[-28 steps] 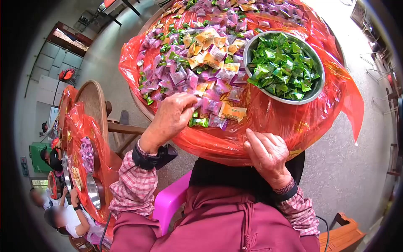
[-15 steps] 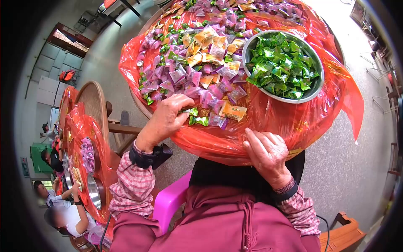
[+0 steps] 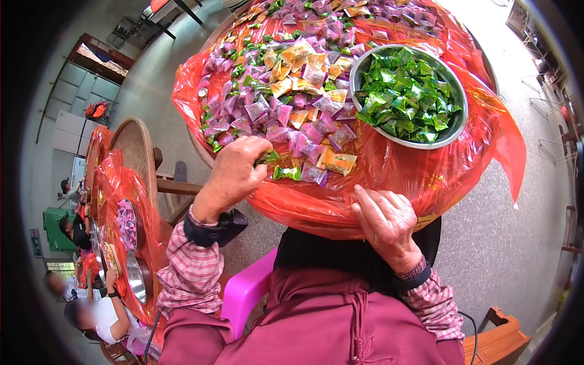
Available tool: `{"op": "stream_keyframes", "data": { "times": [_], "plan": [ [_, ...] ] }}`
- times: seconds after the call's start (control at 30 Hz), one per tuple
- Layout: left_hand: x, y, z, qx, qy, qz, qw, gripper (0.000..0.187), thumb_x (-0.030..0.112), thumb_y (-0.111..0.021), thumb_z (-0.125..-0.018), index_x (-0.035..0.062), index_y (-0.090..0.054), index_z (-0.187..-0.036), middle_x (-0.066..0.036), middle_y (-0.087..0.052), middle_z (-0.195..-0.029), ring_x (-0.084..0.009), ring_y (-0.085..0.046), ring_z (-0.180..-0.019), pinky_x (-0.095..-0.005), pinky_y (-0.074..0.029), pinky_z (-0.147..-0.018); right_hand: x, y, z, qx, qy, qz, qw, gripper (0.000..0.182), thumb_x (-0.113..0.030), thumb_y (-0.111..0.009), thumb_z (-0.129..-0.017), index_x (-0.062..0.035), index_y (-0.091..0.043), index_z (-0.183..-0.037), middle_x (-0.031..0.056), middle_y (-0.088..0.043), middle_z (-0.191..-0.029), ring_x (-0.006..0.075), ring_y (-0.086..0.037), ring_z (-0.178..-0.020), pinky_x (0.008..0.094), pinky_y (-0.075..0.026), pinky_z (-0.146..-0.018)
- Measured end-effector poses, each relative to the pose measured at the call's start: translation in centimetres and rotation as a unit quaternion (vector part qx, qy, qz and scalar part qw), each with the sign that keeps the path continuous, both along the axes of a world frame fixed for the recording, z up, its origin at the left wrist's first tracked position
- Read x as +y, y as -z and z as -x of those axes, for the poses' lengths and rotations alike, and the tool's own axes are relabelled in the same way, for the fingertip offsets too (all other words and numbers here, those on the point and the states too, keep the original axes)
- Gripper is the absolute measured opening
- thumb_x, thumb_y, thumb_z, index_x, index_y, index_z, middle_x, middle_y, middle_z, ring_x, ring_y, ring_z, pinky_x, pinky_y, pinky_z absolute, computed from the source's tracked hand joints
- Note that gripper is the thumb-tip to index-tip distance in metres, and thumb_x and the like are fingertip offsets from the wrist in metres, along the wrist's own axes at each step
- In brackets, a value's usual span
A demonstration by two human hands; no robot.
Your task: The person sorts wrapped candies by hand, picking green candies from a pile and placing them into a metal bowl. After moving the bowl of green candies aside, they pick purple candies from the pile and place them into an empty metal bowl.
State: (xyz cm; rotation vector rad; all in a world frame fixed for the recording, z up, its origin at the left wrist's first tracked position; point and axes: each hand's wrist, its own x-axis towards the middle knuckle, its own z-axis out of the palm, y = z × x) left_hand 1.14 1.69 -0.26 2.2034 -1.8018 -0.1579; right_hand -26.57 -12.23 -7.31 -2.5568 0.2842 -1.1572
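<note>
My left hand (image 3: 234,173) is closed at the near left of the round table, with a green-wrapped candy (image 3: 268,157) pinched at its fingertips. Just right of it, another green candy (image 3: 286,173) lies beside a purple-wrapped candy (image 3: 314,175) and an orange-wrapped candy (image 3: 336,161). Behind these spreads a mixed heap of purple, orange and green candies (image 3: 286,97). My right hand (image 3: 389,225) rests at the table's near edge on the red plastic sheet (image 3: 322,213), fingers loosely stretched, holding nothing visible. A metal bowl (image 3: 459,131) full of green candies (image 3: 410,94) stands at the right.
A pink plastic chair (image 3: 249,295) is under me. To the left, another table with red plastic (image 3: 118,176) holds metal bowls (image 3: 139,280); several people sit or stand along it. An orange-brown wooden piece (image 3: 499,340) stands at the lower right.
My left hand has drawn slightly left, lifting a green candy away from the one beside it. My right hand stays nearly still. At the other table, people's arms have shifted.
</note>
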Motion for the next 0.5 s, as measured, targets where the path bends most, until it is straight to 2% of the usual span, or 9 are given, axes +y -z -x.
{"op": "stream_keyframes", "data": {
  "times": [0.03, 0.07, 0.1, 0.17, 0.2, 0.3, 0.4, 0.43, 0.5],
  "plan": [
    [0.1, -1.0, 0.1, 0.06, -0.021, 0.013, 0.998, 0.029, 0.003, -0.064, -0.075, -0.0007, -0.067, -0.104, -0.015, -0.065, -0.089, -0.0283, -0.064, -0.08, -0.0393, -0.051, -0.074, 0.0, 0.0, 0.0, -0.002, -0.002, 0.001, 1.0, 0.036, -0.01, -0.079, -0.082, 0.0019, -0.069, -0.114, 0.0069, -0.068, -0.09, 0.0203, -0.065, -0.075, 0.0341, -0.05, -0.065],
    [0.0, -1.8, -0.2, 0.105, -0.043, -0.019, 0.993, 0.03, 0.004, -0.065, -0.078, 0.0003, -0.069, -0.108, -0.006, -0.064, -0.087, -0.0146, -0.06, -0.074, -0.0305, -0.049, -0.068, 0.0, 0.0, -0.1, -0.003, -0.002, 0.002, 1.0, 0.036, -0.01, -0.079, -0.082, 0.0019, -0.069, -0.114, 0.0069, -0.068, -0.09, 0.0203, -0.065, -0.075, 0.0341, -0.05, -0.065],
    [-0.4, -2.4, -0.1, 0.105, -0.043, -0.018, 0.993, 0.03, 0.004, -0.065, -0.078, 0.0003, -0.069, -0.108, -0.006, -0.064, -0.087, -0.0146, -0.06, -0.074, -0.0305, -0.049, -0.068, 0.0, 0.1, 0.0, -0.002, 0.0, 0.003, 1.0, 0.036, -0.01, -0.079, -0.082, 0.0019, -0.069, -0.114, 0.0068, -0.068, -0.09, 0.0202, -0.065, -0.075, 0.034, -0.05, -0.065],
    [-1.8, -3.3, 0.5, 0.268, -0.105, -0.027, 0.957, 0.029, 0.004, -0.066, -0.081, 0.0017, -0.07, -0.11, 0.002, -0.059, -0.087, -0.0062, -0.054, -0.075, -0.0256, -0.046, -0.066, 0.0, 0.0, 0.1, 0.0, 0.002, 0.007, 1.0, 0.036, -0.01, -0.079, -0.082, 0.0019, -0.069, -0.114, 0.0067, -0.068, -0.09, 0.0201, -0.065, -0.075, 0.0338, -0.05, -0.064],
    [-2.9, -3.8, 1.1, 0.271, -0.085, -0.015, 0.959, 0.028, 0.003, -0.066, -0.084, 0.0021, -0.069, -0.112, 0.006, -0.057, -0.088, -0.0033, -0.051, -0.076, -0.0229, -0.044, -0.065, 0.2, -0.1, 0.1, 0.004, 0.004, -0.008, 1.0, 0.034, -0.007, -0.079, -0.082, 0.0018, -0.07, -0.113, 0.0083, -0.07, -0.091, 0.0224, -0.067, -0.076, 0.0351, -0.051, -0.065],
    [-7.5, -4.5, 2.8, 0.351, -0.033, 0.036, 0.935, 0.028, 0.002, -0.065, -0.087, 0.0026, -0.068, -0.115, 0.004, -0.06, -0.088, -0.0035, -0.053, -0.075, -0.0219, -0.044, -0.065, 0.3, -0.3, 0.2, 0.012, 0.006, -0.02, 1.0, 0.032, -0.005, -0.078, -0.082, 0.0016, -0.071, -0.113, 0.0099, -0.072, -0.092, 0.0246, -0.07, -0.078, 0.0364, -0.052, -0.066],
    [-12.4, -4.5, 4.1, 0.348, 0.019, 0.098, 0.932, 0.026, 0.003, -0.066, -0.091, 0.0005, -0.067, -0.117, 0.002, -0.065, -0.092, -0.004, -0.058, -0.078, -0.021, -0.048, -0.068, 0.3, -0.2, 0.2, 0.016, 0.004, -0.02, 1.0, 0.033, -0.005, -0.078, -0.083, 0.0016, -0.071, -0.114, 0.0098, -0.072, -0.092, 0.0246, -0.07, -0.078, 0.0365, -0.052, -0.066],
    [-14.1, -3.7, 4.2, 0.4, 0.038, 0.127, 0.907, 0.026, 0.002, -0.066, -0.092, -0.0004, -0.066, -0.117, 0.001, -0.065, -0.093, -0.0059, -0.061, -0.08, -0.0219, -0.051, -0.072, 0.3, -0.2, 0.2, 0.014, 0.003, -0.023, 1.0, 0.033, -0.006, -0.078, -0.083, 0.0016, -0.07, -0.114, 0.0098, -0.072, -0.092, 0.0245, -0.069, -0.078, 0.0366, -0.052, -0.066],
    [-15.7, -3.2, 5.0, 0.417, 0.058, 0.19, 0.887, 0.026, 0.002, -0.067, -0.093, 0.0001, -0.066, -0.118, 0.0, -0.066, -0.094, -0.0076, -0.063, -0.082, -0.023, -0.053, -0.075, 0.2, -0.2, 0.3, 0.013, 0.003, -0.019, 1.0, 0.034, -0.006, -0.078, -0.083, 0.0016, -0.07, -0.115, 0.0099, -0.072, -0.092, 0.0245, -0.069, -0.078, 0.0367, -0.052, -0.067]
  ]
}}
